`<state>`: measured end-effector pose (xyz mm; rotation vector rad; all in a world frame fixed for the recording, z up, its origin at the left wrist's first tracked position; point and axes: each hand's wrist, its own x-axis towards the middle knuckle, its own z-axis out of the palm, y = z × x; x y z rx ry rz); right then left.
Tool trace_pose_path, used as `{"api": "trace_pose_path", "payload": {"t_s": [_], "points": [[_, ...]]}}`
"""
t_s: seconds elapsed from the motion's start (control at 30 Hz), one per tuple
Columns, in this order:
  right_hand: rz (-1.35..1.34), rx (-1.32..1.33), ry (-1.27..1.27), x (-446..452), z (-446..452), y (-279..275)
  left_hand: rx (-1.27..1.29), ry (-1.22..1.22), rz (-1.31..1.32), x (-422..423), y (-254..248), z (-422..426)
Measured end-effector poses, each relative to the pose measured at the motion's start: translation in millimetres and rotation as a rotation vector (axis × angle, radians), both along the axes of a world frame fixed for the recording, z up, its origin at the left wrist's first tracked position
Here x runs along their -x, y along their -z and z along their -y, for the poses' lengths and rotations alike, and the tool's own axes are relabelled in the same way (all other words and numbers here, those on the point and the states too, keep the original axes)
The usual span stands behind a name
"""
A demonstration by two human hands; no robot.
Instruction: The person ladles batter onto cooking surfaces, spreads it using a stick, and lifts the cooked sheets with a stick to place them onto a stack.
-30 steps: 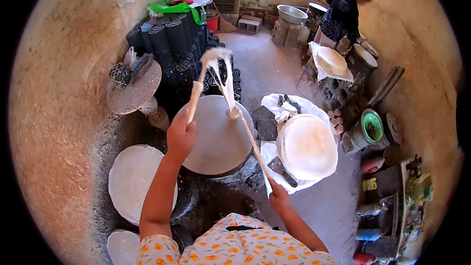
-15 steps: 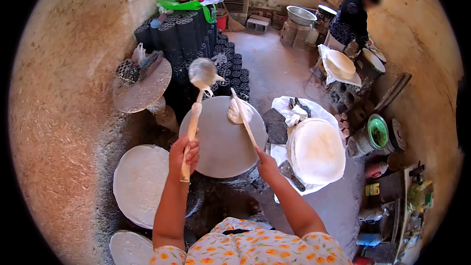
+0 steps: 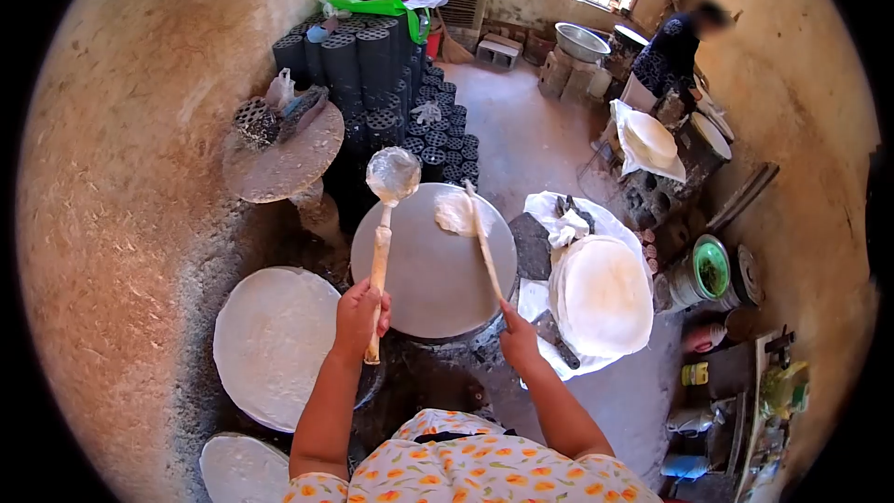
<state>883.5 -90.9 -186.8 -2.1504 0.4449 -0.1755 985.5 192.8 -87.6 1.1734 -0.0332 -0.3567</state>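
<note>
My left hand [image 3: 361, 319] is closed around the wooden handle of a ladle [image 3: 393, 175]; its batter-smeared metal bowl is over the far left edge of a round griddle [image 3: 419, 293]. A wooden spreading stick [image 3: 488, 256] is gripped near its lower end by my right hand [image 3: 519, 340]. The stick slants across the griddle's right side, its far part touching or just over a patch of pale batter [image 3: 453, 214]. The rest of the griddle's surface looks smooth and grey.
A stack of thin flatbreads [image 3: 605, 298] lies on white cloth to the right. Round white-coated surfaces [image 3: 277, 349] are at the left. Black coal briquettes [image 3: 382, 84] stand behind the griddle. A co-worker [image 3: 666, 56] bends over another griddle [image 3: 711, 135] at the far right.
The ladle has come down and nearer, its bowl now over the griddle's far edge. The batter patch looks flatter, and the stick is more upright. The view has shifted slightly.
</note>
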Motion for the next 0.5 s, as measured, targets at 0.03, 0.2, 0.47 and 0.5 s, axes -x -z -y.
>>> {"api": "trace_pose_path", "payload": {"t_s": [0.03,0.2,0.47,0.5], "points": [[-0.031,0.04,-0.061,-17,-8,-5,0.002,-0.017,0.002,2,0,-1],[-0.174,0.141,-0.203,-71,-46,-30,0.001,-0.036,0.017,7,-3,-9],[-0.16,0.3,-0.468,-12,-47,-43,0.012,-0.067,0.047,7,1,-17],[-0.159,0.299,-0.473,-6,-37,-38,-0.006,-0.076,0.041,8,-2,-17]]}}
